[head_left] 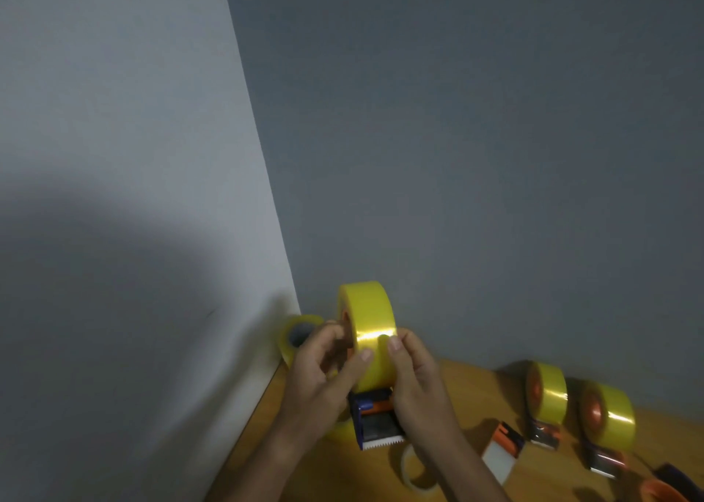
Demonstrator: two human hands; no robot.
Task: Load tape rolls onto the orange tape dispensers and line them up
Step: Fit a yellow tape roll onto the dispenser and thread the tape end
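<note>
Both our hands, left hand [324, 379] and right hand [415, 379], grasp the yellow tape roll [367, 330] seated on the raised orange dispenser [375, 421], whose toothed blade could nick us if our grip slips.

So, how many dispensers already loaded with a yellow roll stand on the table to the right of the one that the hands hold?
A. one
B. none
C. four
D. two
D: two loaded dispensers, one and another, stand on the wooden table right of the dispenser that the left hand and right hand hold.
</note>
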